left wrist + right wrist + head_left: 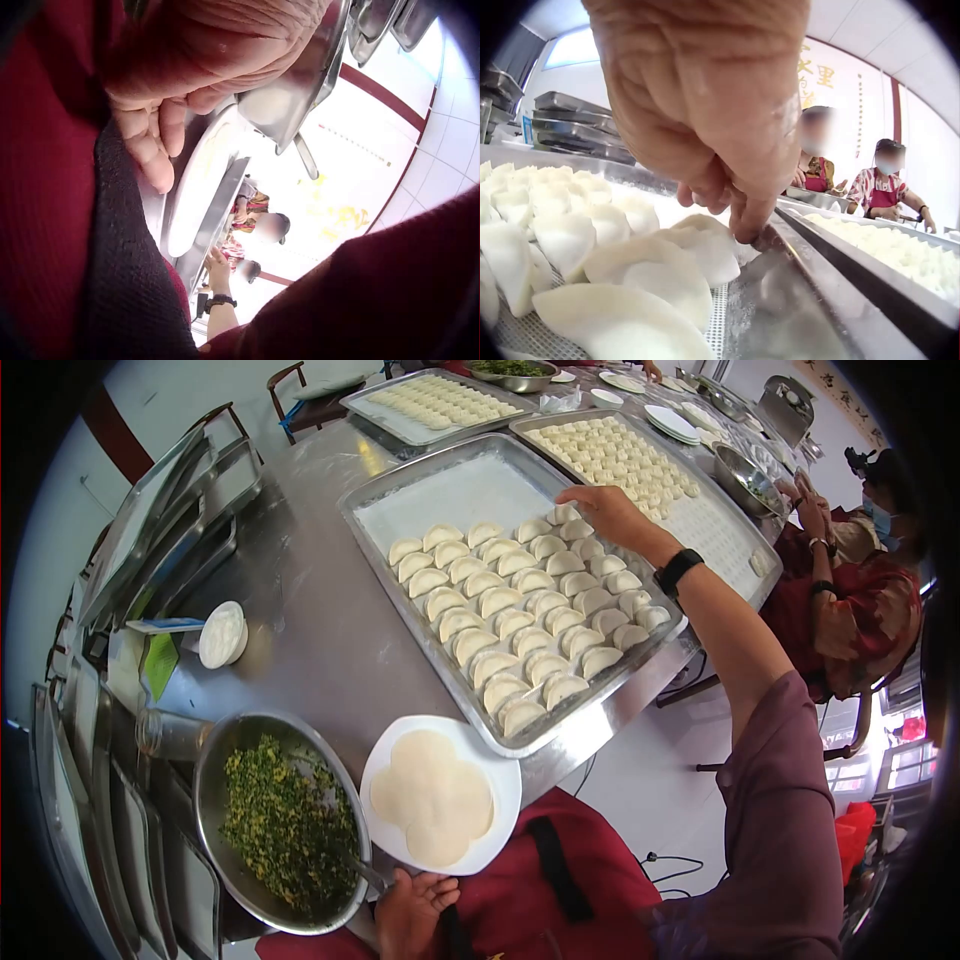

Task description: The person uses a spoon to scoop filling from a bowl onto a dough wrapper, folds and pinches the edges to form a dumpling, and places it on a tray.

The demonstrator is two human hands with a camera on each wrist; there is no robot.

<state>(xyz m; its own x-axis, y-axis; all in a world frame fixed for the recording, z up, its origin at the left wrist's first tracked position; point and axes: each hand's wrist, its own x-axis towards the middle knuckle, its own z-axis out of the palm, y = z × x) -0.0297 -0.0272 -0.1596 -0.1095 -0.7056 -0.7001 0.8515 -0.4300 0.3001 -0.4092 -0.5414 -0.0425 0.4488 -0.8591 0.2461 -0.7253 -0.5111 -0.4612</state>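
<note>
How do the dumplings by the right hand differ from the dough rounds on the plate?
The dumplings are folded half-moons; the dough rounds are flat discs. The dumplings sit in rows in a metal tray; the dough rounds lie clustered on a white plate. Both are pale.

I see dumplings [499,599] in a tray [460,495] on the bench [310,610], a second tray [715,530] to its right. Before it at left lies a plate [506,785] of wrappers [432,800]; left of that, a bowl [208,800] of filling [285,825].
</note>
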